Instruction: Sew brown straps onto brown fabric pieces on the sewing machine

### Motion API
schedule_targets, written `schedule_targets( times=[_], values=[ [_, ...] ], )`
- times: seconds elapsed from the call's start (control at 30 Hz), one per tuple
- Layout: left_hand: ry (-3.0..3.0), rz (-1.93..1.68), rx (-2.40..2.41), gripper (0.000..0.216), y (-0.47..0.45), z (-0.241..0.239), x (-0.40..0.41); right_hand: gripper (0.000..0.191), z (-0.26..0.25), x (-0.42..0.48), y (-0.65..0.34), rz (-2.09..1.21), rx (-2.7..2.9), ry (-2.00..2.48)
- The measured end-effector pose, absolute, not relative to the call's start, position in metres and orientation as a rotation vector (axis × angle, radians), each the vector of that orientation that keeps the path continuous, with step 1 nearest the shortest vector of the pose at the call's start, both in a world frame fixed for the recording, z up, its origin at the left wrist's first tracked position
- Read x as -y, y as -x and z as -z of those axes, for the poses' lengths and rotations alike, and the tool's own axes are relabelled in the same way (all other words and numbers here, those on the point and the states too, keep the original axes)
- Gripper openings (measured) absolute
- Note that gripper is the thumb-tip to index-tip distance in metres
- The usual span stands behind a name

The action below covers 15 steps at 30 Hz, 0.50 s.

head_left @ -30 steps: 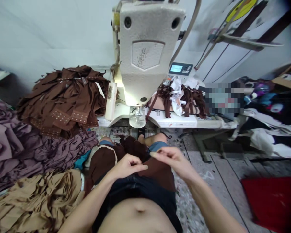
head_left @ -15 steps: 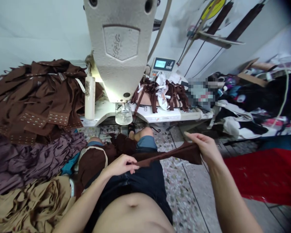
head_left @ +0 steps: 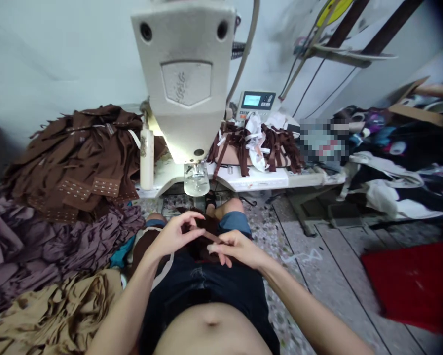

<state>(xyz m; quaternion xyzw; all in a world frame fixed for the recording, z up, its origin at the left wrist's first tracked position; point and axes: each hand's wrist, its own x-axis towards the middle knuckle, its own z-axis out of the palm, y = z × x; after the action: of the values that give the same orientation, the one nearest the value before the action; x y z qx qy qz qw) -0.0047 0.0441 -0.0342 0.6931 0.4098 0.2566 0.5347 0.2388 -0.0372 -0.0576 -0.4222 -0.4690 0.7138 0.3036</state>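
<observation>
Over my lap, my left hand [head_left: 175, 236] and my right hand [head_left: 241, 249] are close together. A short stretch of brown fabric [head_left: 211, 236] runs between them, pinched at its right end by my right thumb and fingers. At the left end my left thumb presses on the fabric, its index finger raised a little. More dark brown cloth lies under and behind the hands, and where the held piece ends among it is hard to make out. Beyond my hands stands the sewing machine [head_left: 186, 98], its clear guard [head_left: 196, 185] in front of the needle area.
Brown garments with hook rows [head_left: 92, 153] are heaped left of the machine. Mauve cloth [head_left: 81, 241] and tan cloth [head_left: 66, 310] lie below them. Brown straps [head_left: 236, 148] and a control panel [head_left: 256, 101] are right of the machine. Red material [head_left: 414, 286] lies on the floor.
My right hand has moved left toward my left hand, so the brown fabric that was stretched long between them now spans only a short gap. The view has shifted slightly.
</observation>
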Motion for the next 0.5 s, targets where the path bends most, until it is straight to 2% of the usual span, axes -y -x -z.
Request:
schedule_targets(
  times=[0.13, 0.2, 0.3, 0.37, 0.5],
  values=[
    [-1.535, -0.880, -1.174, 0.036, 0.001, 0.046, -0.021, 0.046, 0.050, 0.051, -0.238, -1.706, 0.807, 1.154],
    [-1.504, -0.820, -1.089, 0.037, -0.017, 0.059, 0.003, 0.049, 0.047, 0.057, -0.232, -1.632, 0.766, 1.170],
    [-1.360, -0.610, -0.890, 0.058, -0.047, 0.075, 0.036, 0.049, 0.045, 0.058, -0.224, -1.535, 0.782, 1.207],
    [-1.310, -0.542, -0.906, 0.050, -0.057, 0.079, 0.048, 0.049, 0.047, 0.053, -0.229, -1.466, 0.780, 1.222],
    [-1.359, -0.465, -0.903, 0.056, -0.046, 0.075, 0.056, 0.053, 0.048, 0.031, -0.267, -1.460, 0.686, 1.218]
  ],
)
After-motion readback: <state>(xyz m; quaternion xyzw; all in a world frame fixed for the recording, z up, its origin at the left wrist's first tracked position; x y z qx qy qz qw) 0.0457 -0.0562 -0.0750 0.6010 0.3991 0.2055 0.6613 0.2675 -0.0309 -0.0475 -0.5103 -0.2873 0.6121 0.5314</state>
